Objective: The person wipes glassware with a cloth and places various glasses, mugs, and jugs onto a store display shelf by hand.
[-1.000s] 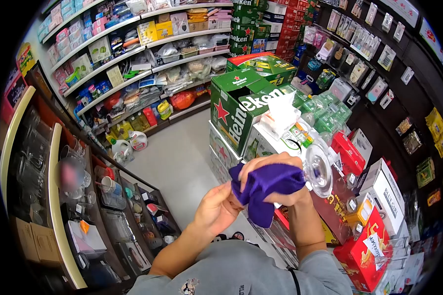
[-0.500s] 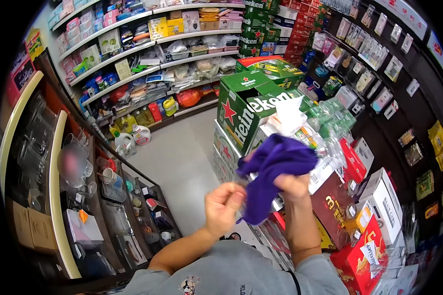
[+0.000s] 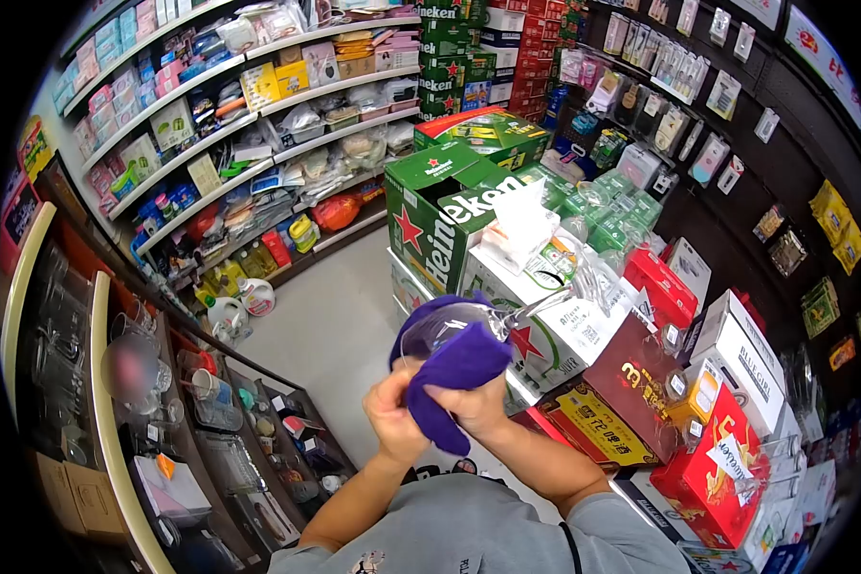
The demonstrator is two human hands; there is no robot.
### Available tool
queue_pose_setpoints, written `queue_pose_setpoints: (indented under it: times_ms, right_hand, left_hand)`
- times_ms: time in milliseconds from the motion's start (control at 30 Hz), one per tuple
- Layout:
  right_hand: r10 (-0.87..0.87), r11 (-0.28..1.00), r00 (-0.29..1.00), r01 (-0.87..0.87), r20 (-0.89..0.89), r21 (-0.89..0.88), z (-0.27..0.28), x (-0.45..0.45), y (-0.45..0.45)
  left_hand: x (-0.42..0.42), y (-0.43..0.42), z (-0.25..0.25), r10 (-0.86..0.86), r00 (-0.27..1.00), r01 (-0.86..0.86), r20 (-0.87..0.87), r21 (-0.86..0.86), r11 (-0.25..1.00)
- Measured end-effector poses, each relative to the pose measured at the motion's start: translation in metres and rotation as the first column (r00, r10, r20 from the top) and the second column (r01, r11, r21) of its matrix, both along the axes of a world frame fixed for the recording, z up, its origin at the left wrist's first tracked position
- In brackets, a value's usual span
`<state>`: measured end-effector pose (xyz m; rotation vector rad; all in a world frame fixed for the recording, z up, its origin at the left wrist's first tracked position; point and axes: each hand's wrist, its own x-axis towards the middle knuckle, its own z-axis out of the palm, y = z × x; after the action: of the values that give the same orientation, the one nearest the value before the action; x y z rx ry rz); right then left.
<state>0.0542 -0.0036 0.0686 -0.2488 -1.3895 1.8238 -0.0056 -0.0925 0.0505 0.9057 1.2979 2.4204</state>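
Shelving (image 3: 258,120) fills the far side of the shop, curving in white tiers loaded with packets and boxes, and a dark wall (image 3: 708,134) hung with small packaged goods closes the right. A brown rack (image 3: 172,383) of glassware and cups runs down the left. Between them lies pale grey floor (image 3: 330,287). Right of centre, boxes are stacked into a working surface: an opened green Heineken carton (image 3: 430,234) at the far end, a white-topped carton (image 3: 569,330) nearer, then a dark red box (image 3: 631,383), with a white Blue Girl box (image 3: 741,354) and a red Budweiser box (image 3: 708,493) beyond it to the right. White tissue (image 3: 526,225) sits on the white-topped carton. In front of this stack, above the floor, a purple cloth (image 3: 464,368) is folded about the bowl of a stemmed glass (image 3: 437,330), which lies tilted on its side; its stem points right, out past the cloth, towards the carton top. The right hand (image 3: 478,407) is closed round the cloth below the bowl, thumb on the near side, other fingers mostly hidden. The left hand (image 3: 395,411) pinches the cloth's left edge, fingers curled and close to the bowl; whether they touch bare glass, I cannot tell.
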Motion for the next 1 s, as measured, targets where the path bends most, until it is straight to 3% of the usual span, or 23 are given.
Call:
queue_pose_setpoints:
  times_ms: [33, 67, 100, 133, 200, 233, 300, 367, 400, 433, 467, 500, 533, 567, 633, 667, 700, 767, 800, 900, 933, 1000]
  right_hand:
    - [-0.060, 0.998, 0.992, 0.061, -0.108, 0.002, 0.015, -0.002, 0.000]
    - [-0.106, 0.994, 0.988, 0.105, -0.116, -0.016, 0.019, -0.001, 0.007]
    - [-0.154, 0.988, 0.980, 0.151, -0.124, -0.033, 0.024, 0.000, 0.016]
    - [-0.266, 0.946, 0.958, 0.238, -0.108, -0.218, 0.044, -0.002, 0.018]
    - [-0.269, 0.914, 0.937, 0.177, -0.222, -0.364, 0.049, 0.005, 0.035]
    - [-0.292, 0.893, 0.926, 0.174, -0.241, -0.416, 0.051, 0.008, 0.040]
    - [-0.223, 0.941, 0.942, 0.142, -0.251, -0.307, 0.053, 0.019, 0.037]
    - [-0.210, 0.933, 0.942, 0.112, -0.263, -0.343, 0.051, 0.031, 0.042]
    - [-0.155, 0.953, 0.958, 0.081, -0.239, -0.293, 0.048, 0.041, 0.046]
    - [-0.021, 0.978, 0.976, -0.025, -0.217, -0.207, 0.034, 0.053, 0.056]
    - [0.037, 0.997, 0.989, -0.045, -0.146, -0.055, 0.023, 0.063, 0.064]
    - [0.087, 0.992, 0.994, -0.081, -0.062, 0.098, 0.023, 0.070, 0.068]
    - [0.061, 0.987, 0.998, -0.062, 0.014, 0.146, 0.023, 0.078, 0.065]
    - [0.013, 0.975, 0.995, -0.034, 0.097, 0.222, 0.025, 0.083, 0.061]
    - [-0.150, 0.833, 0.983, 0.069, 0.104, 0.549, 0.023, 0.088, 0.054]
    - [-0.153, 0.787, 0.987, 0.086, 0.057, 0.611, 0.018, 0.089, 0.058]
    - [-0.171, 0.905, 0.977, 0.106, 0.124, 0.412, 0.015, 0.096, 0.046]
    - [-0.261, 0.942, 0.959, 0.227, 0.114, 0.249, 0.003, 0.100, 0.039]
    - [-0.343, 0.912, 0.932, 0.300, 0.118, 0.281, -0.004, 0.102, 0.038]
    - [-0.438, 0.870, 0.893, 0.390, 0.107, 0.303, -0.011, 0.104, 0.042]
    - [-0.499, 0.821, 0.852, 0.407, 0.157, 0.401, -0.006, 0.106, 0.051]
    - [-0.640, 0.717, 0.694, 0.383, 0.331, 0.583, -0.030, 0.114, 0.069]
  left_hand:
    - [-0.004, -0.002, 0.000, 0.152, 0.916, -0.215, -0.372, -0.133, 0.968]
    - [-0.010, 0.003, -0.007, 0.258, 0.791, -0.283, -0.555, 0.041, 0.958]
    - [-0.009, 0.005, -0.012, 0.282, 0.760, -0.297, -0.585, 0.074, 0.952]
    - [-0.005, 0.003, -0.015, 0.273, 0.762, -0.283, -0.588, 0.076, 0.956]
    - [0.004, -0.004, -0.024, 0.055, 0.867, -0.101, -0.494, -0.067, 0.993]
    - [0.007, -0.004, -0.027, 0.042, 0.865, -0.085, -0.499, -0.064, 0.994]
    - [0.015, 0.001, -0.036, -0.074, 0.957, 0.068, -0.279, -0.031, 0.997]
    - [0.013, 0.005, -0.051, -0.194, 0.959, 0.200, -0.209, 0.007, 0.980]
    - [0.013, 0.007, -0.057, -0.402, 0.915, 0.400, -0.009, 0.132, 0.907]
    - [0.014, 0.010, -0.059, -0.601, 0.783, 0.546, 0.163, 0.284, 0.788]
    - [0.018, 0.012, -0.057, -0.623, 0.766, 0.569, 0.160, 0.281, 0.772]
    - [0.023, 0.014, -0.049, -0.694, 0.632, 0.612, 0.344, 0.329, 0.720]
    - [0.027, 0.017, -0.046, -0.729, 0.461, 0.637, 0.506, 0.383, 0.669]
    - [0.026, 0.020, -0.054, -0.730, 0.415, 0.679, 0.543, 0.350, 0.646]
    - [0.035, 0.032, -0.036, -0.753, 0.340, 0.706, 0.563, 0.376, 0.600]
    - [0.037, 0.035, -0.018, -0.763, 0.393, 0.742, 0.514, 0.312, 0.593]
    - [0.035, 0.039, -0.028, -0.768, 0.384, 0.750, 0.513, 0.312, 0.583]
    - [0.030, 0.048, -0.064, -0.807, 0.308, 0.748, 0.505, 0.395, 0.533]
    - [0.032, 0.053, -0.060, -0.798, 0.200, 0.712, 0.568, 0.475, 0.516]
    - [0.045, 0.071, -0.043, -0.706, 0.226, 0.701, 0.671, 0.392, 0.596]
    - [0.044, 0.082, -0.044, -0.668, 0.237, 0.721, 0.705, 0.334, 0.608]
    - [0.040, 0.109, -0.046, -0.701, 0.200, 0.695, 0.684, 0.405, 0.594]
